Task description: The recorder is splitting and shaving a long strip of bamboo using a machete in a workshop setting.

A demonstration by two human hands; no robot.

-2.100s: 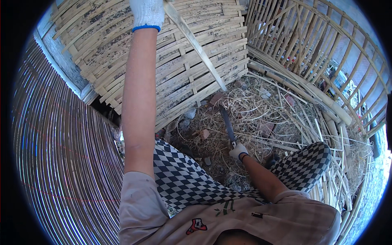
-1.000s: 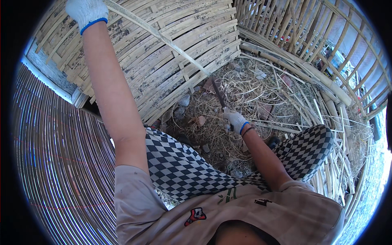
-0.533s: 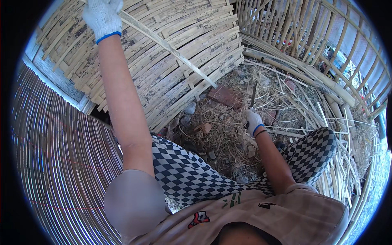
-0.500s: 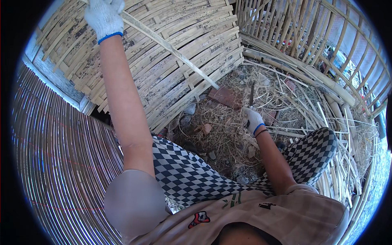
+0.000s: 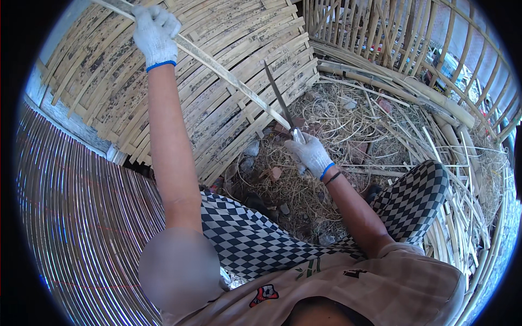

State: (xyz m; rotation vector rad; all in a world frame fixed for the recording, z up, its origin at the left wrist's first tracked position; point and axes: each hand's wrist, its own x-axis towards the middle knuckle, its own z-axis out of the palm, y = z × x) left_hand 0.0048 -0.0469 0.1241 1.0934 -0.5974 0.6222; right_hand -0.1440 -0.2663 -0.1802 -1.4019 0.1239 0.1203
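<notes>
My left hand (image 5: 156, 37), in a white knit glove with a blue cuff, is closed on a long pale bamboo strip (image 5: 234, 80) at the upper left. The strip slants down to the right, in front of a woven bamboo panel (image 5: 212, 117). In my right hand (image 5: 311, 155), gloved alike, is a long-bladed knife (image 5: 277, 92), its dark blade pointing up and to the left. The knife's handle end meets or overlaps the strip's lower end; whether they touch I cannot tell. My fingers mostly hide the handle.
Shavings (image 5: 348, 114) and broken bricks (image 5: 359, 152) litter the ground between my legs. A bamboo pole (image 5: 451, 111) lies along the base of a slatted bamboo fence (image 5: 402, 32) at the far right. Split bamboo strips (image 5: 443, 233) pile up by my right knee. Corrugated sheeting (image 5: 81, 217) stands on the left.
My right hand has moved left and slightly up with the knife, bringing it to the strip's lower end; the blade now tilts left. My left hand has shifted a little right and down.
</notes>
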